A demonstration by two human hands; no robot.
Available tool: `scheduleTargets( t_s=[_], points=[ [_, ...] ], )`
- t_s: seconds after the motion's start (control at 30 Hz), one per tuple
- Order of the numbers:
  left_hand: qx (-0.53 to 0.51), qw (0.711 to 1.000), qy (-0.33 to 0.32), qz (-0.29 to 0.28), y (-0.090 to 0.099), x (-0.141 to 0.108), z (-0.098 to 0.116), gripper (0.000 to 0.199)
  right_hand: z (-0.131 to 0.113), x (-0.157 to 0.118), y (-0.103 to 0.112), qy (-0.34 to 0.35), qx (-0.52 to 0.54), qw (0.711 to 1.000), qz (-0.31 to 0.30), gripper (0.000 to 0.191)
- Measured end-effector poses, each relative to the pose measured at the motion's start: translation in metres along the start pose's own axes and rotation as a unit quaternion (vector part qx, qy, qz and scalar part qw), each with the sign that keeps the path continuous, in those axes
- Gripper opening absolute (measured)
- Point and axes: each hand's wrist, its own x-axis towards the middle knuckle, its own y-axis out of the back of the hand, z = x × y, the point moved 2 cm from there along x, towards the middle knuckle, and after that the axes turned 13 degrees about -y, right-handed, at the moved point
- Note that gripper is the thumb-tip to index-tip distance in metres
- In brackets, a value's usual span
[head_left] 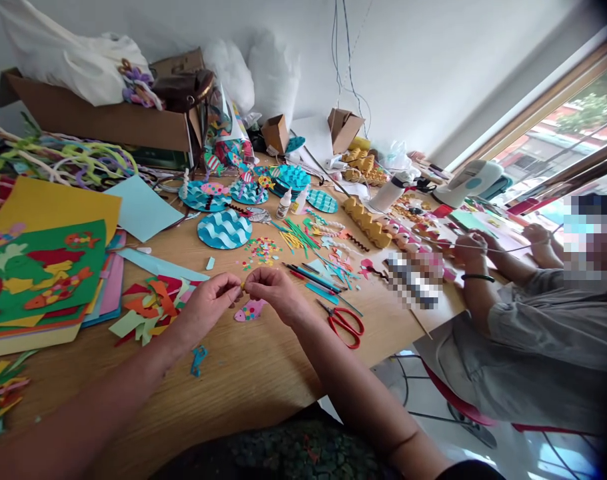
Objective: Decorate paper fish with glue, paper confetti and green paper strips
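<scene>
Two hands (pixel 222 292) (pixel 269 288) pinch a scrap (pixel 243 285) (one box (pixel 108 127) holds cloth (pixel 78 63)).

- We look over a smooth wooden tabletop (pixel 263 373) with a soft sheen.
- The pink fish (pixel 251 311) before us seems matt, paper or felt, we can't tell which.
- We see glossy red handles, apparently plastic, and metal blades on the scissors (pixel 334 315).
- The wavy blue disc (pixel 225 231) looks like matt card.
- Behind, we have dull brown cardboard in the long box (pixel 128 127), and creased white cloth (pixel 78 57).
- Our fuzzy stems (pixel 111 160) look rough.
</scene>
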Motion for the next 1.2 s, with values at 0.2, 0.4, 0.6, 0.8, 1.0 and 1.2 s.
scheduleTargets(
  t_s=[0.2,0.4,0.6,0.8,1.0,1.2],
  points=[
    [-0.005,1.0,0.012,-0.014,-0.001,0.002,-0.006,0.015,0.004,0.004,0.003,0.01,-0.054,0.998,0.02,0.007],
    [0.052,0.998,-0.001,-0.034,0.004,0.01,-0.015,0.015,-0.004,0.005,0.006,0.095,-0.284,0.948,0.112,0.004],
    [0.089,0.995,-0.011,-0.038,0.006,0.015,-0.017,0.017,-0.01,0.006,0.004,0.148,-0.398,0.895,0.138,0.006],
    [0.078,0.996,-0.013,-0.037,0.004,0.018,-0.024,0.016,-0.008,0.013,0.004,0.138,-0.398,0.898,0.125,0.011],
    [0.017,0.999,0.019,-0.028,0.004,0.02,-0.029,0.019,0.003,0.026,0.011,0.077,-0.285,0.951,0.087,0.008],
    [0.002,0.999,0.035,-0.034,0.003,0.021,-0.03,0.021,0.009,0.031,0.016,0.011,-0.128,0.991,0.021,0.003]
  ],
)
